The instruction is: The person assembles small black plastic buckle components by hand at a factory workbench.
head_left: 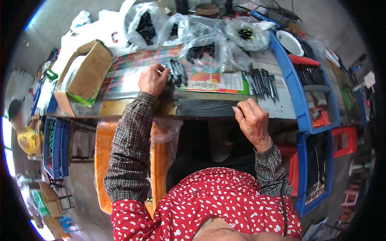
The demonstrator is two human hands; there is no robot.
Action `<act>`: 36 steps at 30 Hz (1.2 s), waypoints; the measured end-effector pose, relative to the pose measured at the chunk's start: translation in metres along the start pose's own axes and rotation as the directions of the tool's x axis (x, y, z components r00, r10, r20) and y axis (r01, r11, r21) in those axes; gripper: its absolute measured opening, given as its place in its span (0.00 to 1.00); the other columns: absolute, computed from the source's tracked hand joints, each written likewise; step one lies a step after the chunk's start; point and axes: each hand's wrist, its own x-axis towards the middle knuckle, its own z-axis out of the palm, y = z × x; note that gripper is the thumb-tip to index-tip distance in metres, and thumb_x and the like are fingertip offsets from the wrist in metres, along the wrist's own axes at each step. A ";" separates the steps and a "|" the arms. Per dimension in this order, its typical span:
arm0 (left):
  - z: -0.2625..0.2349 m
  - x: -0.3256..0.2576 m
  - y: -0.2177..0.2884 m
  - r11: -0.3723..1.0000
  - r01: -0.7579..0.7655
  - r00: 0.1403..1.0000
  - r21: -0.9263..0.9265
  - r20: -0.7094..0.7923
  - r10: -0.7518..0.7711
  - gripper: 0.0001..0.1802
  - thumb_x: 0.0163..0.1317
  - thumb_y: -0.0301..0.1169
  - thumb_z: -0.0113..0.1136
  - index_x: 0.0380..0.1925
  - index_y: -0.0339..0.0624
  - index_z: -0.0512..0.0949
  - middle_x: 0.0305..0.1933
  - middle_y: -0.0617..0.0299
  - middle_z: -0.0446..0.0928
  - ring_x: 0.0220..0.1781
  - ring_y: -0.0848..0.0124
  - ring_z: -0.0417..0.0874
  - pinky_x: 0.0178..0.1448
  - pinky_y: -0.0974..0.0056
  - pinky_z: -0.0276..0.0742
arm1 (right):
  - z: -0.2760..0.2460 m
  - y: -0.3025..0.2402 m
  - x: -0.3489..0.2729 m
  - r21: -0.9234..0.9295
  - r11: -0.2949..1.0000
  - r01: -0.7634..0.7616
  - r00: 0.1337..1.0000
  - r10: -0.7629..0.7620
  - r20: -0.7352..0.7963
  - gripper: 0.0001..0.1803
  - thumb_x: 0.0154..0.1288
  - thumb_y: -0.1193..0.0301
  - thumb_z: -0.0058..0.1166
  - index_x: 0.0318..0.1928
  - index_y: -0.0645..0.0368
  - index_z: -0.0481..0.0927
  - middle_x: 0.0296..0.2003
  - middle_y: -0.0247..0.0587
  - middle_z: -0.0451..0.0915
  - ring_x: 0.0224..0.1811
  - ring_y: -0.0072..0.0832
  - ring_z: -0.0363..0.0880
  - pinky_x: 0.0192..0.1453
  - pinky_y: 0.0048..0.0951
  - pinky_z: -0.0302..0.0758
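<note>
Cluttered workbench (225, 107), grey concrete floor (84, 188)

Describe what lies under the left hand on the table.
The left hand rests on a bunch of dark pens, which lie on a colourful printed sheet covering the table. The palm hides the pens' near ends.

Worktable (281, 108), top mostly covered by colourful printed paper sheets (132, 70). On it: cardboard box (82, 74) at left edge, pile of dark pen-like parts (177, 72) mid-sheet, second row of dark parts (263, 82) to the right. Clear plastic bags (201, 36) of dark parts along far edge. Blue plastic crate (299, 108) at right end.
</note>
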 end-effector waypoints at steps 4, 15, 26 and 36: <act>0.012 0.017 0.007 0.995 0.031 0.999 0.098 0.040 -0.035 0.25 0.52 0.54 0.61 0.26 0.40 0.81 0.30 0.49 0.81 0.36 0.55 0.82 0.43 0.54 0.75 | -0.023 0.026 -0.003 -0.096 0.988 -0.117 0.992 0.113 -0.049 0.08 0.53 0.75 0.61 0.30 0.60 0.74 0.26 0.41 0.72 0.27 0.39 0.76 0.29 0.37 0.72; 0.020 0.043 -0.010 0.999 -0.003 0.994 -0.055 0.112 0.009 0.23 0.49 0.49 0.65 0.23 0.36 0.82 0.23 0.52 0.80 0.28 0.62 0.83 0.36 0.59 0.76 | -0.049 0.111 -0.007 -0.269 0.894 -0.358 0.934 0.342 -0.107 0.07 0.61 0.72 0.52 0.32 0.64 0.75 0.32 0.51 0.75 0.33 0.49 0.76 0.35 0.44 0.71; 0.029 0.045 -0.023 0.935 0.152 0.986 -0.320 0.116 -0.121 0.18 0.44 0.42 0.62 0.18 0.34 0.78 0.16 0.61 0.75 0.21 0.75 0.75 0.28 0.67 0.71 | -0.045 0.141 0.004 -0.296 0.871 -0.393 0.911 0.412 0.004 0.11 0.59 0.67 0.54 0.28 0.63 0.75 0.29 0.53 0.75 0.33 0.52 0.76 0.35 0.49 0.70; 0.016 0.015 0.000 0.659 0.179 0.977 -0.730 0.054 -0.205 0.06 0.54 0.28 0.61 0.28 0.37 0.76 0.24 0.65 0.76 0.22 0.79 0.75 0.26 0.73 0.72 | -0.042 0.145 0.009 -0.386 0.899 -0.207 0.977 0.213 -0.028 0.07 0.53 0.74 0.52 0.24 0.64 0.70 0.24 0.53 0.73 0.28 0.52 0.75 0.30 0.49 0.69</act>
